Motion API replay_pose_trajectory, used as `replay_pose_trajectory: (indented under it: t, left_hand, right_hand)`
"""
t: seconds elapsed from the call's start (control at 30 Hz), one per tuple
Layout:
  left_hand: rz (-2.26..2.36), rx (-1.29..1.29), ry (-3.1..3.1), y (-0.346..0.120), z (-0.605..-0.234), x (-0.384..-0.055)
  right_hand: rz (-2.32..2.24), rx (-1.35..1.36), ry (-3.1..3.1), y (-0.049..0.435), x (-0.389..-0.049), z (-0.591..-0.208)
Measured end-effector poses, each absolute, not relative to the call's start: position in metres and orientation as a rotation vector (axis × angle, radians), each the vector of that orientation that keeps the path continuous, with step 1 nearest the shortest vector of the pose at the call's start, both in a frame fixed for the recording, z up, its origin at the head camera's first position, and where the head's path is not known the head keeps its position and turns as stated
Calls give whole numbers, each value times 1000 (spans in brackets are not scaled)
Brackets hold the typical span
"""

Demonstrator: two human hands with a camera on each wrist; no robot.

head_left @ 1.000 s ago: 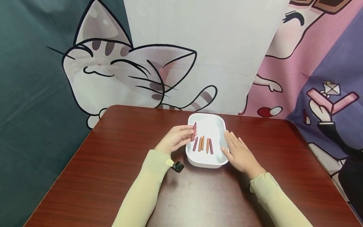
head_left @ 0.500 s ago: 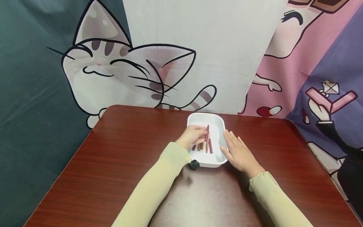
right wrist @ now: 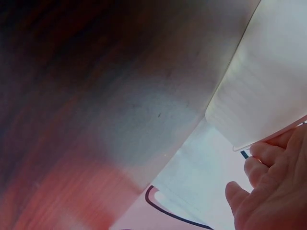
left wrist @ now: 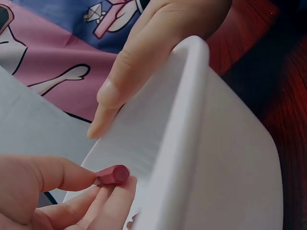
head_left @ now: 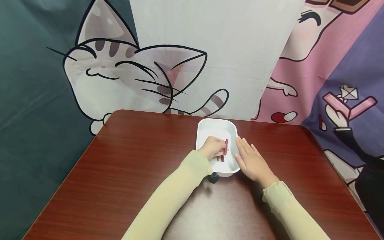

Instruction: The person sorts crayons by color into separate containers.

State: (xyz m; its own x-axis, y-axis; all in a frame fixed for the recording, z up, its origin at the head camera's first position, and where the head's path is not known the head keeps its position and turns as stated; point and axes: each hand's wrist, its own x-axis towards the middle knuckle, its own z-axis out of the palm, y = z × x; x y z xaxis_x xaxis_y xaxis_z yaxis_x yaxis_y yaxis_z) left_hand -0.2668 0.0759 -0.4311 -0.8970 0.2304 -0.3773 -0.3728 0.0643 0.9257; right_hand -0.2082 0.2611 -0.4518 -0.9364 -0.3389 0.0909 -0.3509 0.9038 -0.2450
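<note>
My left hand (head_left: 212,146) is over the white tray (head_left: 216,124), pinching a dark red crayon (head_left: 226,146) between thumb and fingers. In the left wrist view the blunt end of this crayon (left wrist: 117,174) pokes out past the fingertips. Below the hand, another dark red crayon (head_left: 222,159) and an orange crayon (head_left: 218,159) lie on the tray's floor; the hand hides the others. My right hand (head_left: 254,163) rests against the tray's right rim with its fingers straight. The right wrist view shows its fingers (right wrist: 261,165) along the outside of the tray wall.
The tray stands on a reddish-brown wooden table (head_left: 135,160), close to its far edge. Behind the table hangs a cloth backdrop (head_left: 240,50) with a cartoon cat. A small black camera (head_left: 213,177) sits at the left wrist.
My left hand has moved right, from the tray's left rim to over its middle, carrying the dark red crayon and lowering it. The right hand has stayed at the right rim.
</note>
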Motion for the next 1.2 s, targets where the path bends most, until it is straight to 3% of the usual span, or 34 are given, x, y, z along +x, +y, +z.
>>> replay_pose_trajectory:
  t: [0.3, 0.57, 0.9, 1.2]
  left_hand:
    - [1856, -134, 1784, 76, -428, -262]
    - [1796, 130, 2057, 61, -413, -252]
    - [1768, 576, 2469, 11, -402, -235]
    - [1447, 519, 2933, -49, -409, -240]
  right_hand:
    - [380, 552, -3024, 263, -209, -455]
    - [358, 553, -3014, 268, -208, -454]
    - [403, 523, -3050, 273, -207, -455]
    - [586, 544, -3004, 284, -208, -453]
